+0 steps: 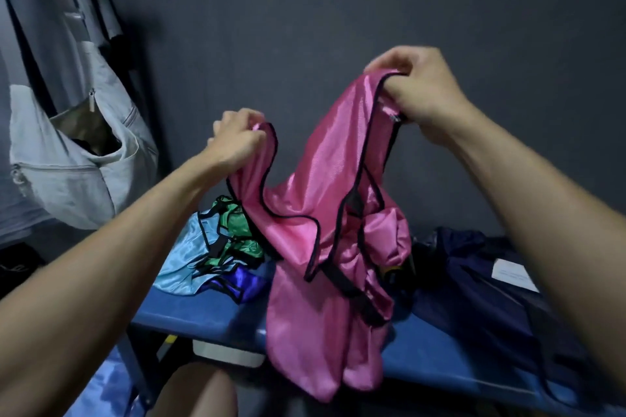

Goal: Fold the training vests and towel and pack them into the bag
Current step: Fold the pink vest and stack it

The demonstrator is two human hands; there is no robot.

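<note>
Above the blue bench [203,318], left hand [233,139] pinching one shoulder strap, right hand [416,91] clamped on the other; pink vest [325,200] hanging between, hem brushing the bench. Probably light, limp, slippery; best gripped at the bound edges.

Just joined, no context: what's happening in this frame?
A person holds a pink vest up over a blue bench, the left hand and right hand each gripping a shoulder strap. It hangs unfolded. A heap of other vests, light blue, green and dark blue, lies on the bench behind it, also unfolded. A dark navy bag lies on the bench to the right. Nothing looks packed yet.
</note>
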